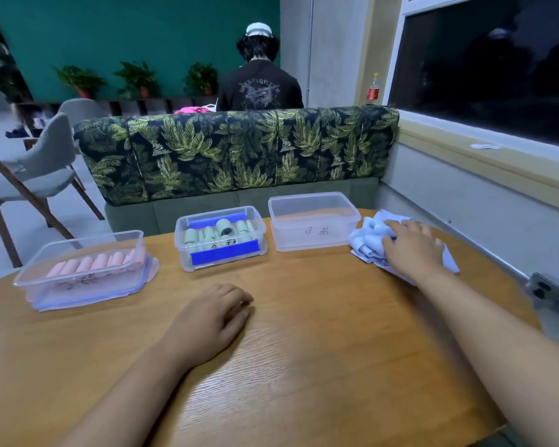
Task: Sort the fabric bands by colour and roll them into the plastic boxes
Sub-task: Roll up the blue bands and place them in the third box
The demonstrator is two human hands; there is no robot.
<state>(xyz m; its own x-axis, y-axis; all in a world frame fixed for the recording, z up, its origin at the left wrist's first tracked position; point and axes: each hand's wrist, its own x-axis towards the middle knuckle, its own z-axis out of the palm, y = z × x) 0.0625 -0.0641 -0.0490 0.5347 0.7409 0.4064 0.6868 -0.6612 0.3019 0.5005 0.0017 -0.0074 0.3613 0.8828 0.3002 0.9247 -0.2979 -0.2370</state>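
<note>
- Table (304,366): wood-grain top with a rounded edge; it carries every task item below.
- Left box (33,279): clear plastic, standing on a blue-rimmed lid (49,305). It holds a row of pink rolls (94,263) lying side by side.
- Middle box (184,253): clear plastic with blue tape strips front and back and handwriting on the front wall. It holds pale green rolls (207,234), some upright.
- Right box (313,243): clear plastic with a handwritten mark on its front wall; nothing shows inside.
- Light blue bands (370,235): a loose, crumpled pile on the table just right of the right box, not in any box.
- Right grip (413,250): palm down on the blue pile, fingers spread and fairly straight across the fabric, not closed around it.
- Left grip (212,319): palm down on the bare table in front of the middle box, fingers loosely bent and apart, holding nothing.
- Sofa (239,150): leaf-print backrest behind the table.
- Person (260,88): beyond the sofa, back turned, in a dark printed shirt and pale cap.
- Chair (42,169): grey, with wooden legs, at far left.
- Bottle (372,88): red label, beside the window frame.
</note>
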